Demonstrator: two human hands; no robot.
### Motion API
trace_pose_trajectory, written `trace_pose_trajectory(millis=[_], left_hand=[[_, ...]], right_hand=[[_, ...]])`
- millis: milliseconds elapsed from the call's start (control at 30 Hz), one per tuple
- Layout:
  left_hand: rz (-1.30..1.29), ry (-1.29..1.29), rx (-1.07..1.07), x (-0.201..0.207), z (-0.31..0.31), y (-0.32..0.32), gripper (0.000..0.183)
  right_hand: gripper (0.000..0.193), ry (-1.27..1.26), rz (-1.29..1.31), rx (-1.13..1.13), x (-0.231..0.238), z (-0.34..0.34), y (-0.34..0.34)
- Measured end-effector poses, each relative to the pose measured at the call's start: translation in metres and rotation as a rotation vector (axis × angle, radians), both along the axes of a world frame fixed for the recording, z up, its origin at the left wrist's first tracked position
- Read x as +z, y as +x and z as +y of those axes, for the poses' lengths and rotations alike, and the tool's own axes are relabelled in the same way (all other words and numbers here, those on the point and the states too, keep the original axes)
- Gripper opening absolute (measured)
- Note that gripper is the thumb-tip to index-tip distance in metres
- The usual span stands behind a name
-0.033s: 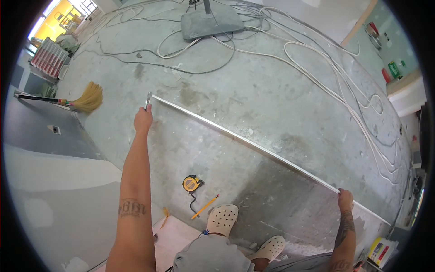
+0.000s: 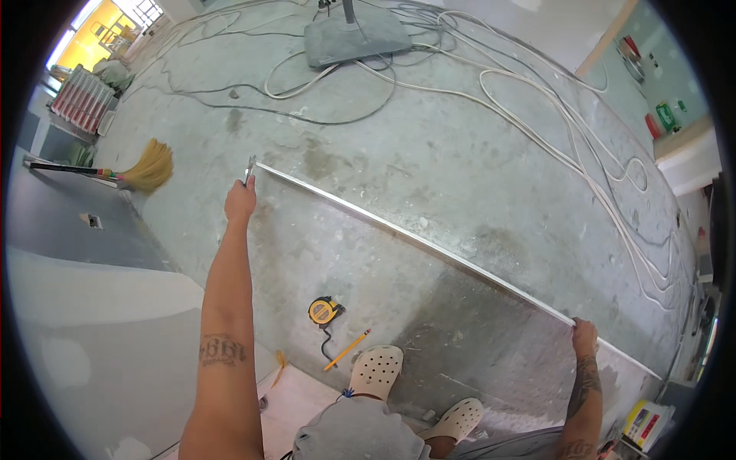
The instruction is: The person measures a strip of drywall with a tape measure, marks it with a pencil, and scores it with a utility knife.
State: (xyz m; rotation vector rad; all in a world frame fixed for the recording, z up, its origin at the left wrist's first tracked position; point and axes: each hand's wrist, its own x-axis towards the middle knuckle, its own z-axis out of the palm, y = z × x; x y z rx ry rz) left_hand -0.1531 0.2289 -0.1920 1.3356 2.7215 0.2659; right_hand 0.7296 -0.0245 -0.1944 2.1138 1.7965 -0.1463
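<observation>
A long, thin white trim strip runs slantwise in front of me, from far left to near right. My right hand is closed around it near its right end. Beyond the strip's far left end, my left arm reaches out straight. My left hand is closed on a small silver hand tool, like snips or pliers, its head right beside the strip's end. Whether the jaws touch the strip is too small to tell. A yellow and black tape measure and a yellow pencil lie on the floor between my arms.
White and dark cables loop over the concrete floor at far right. A grey stand base stands at the back. At left, a straw broom lies by a grey panel. A white bucket stands at lower right.
</observation>
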Motion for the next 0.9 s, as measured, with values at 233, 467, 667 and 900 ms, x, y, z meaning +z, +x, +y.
trace_pose_trajectory(millis=[233, 467, 667, 900], left_hand=[[-0.021, 0.076, -0.133, -0.023, -0.013, 0.060, 0.051], [-0.154, -0.046, -0.296, -0.013, -0.096, 0.222, 0.043], [-0.319, -0.092, -0.538, -0.015, -0.129, 0.283, 0.046], [0.025, 0.046, -0.141, -0.006, -0.062, 0.120, 0.048]], right_hand=[[0.022, -0.074, -0.054, 0.023, 0.001, 0.001, 0.004], [0.021, -0.050, -0.096, 0.017, -0.005, 0.001, -0.004], [0.021, -0.093, -0.064, -0.042, 0.001, 0.004, 0.000], [0.022, -0.060, -0.058, 0.050, -0.005, 0.006, -0.005]])
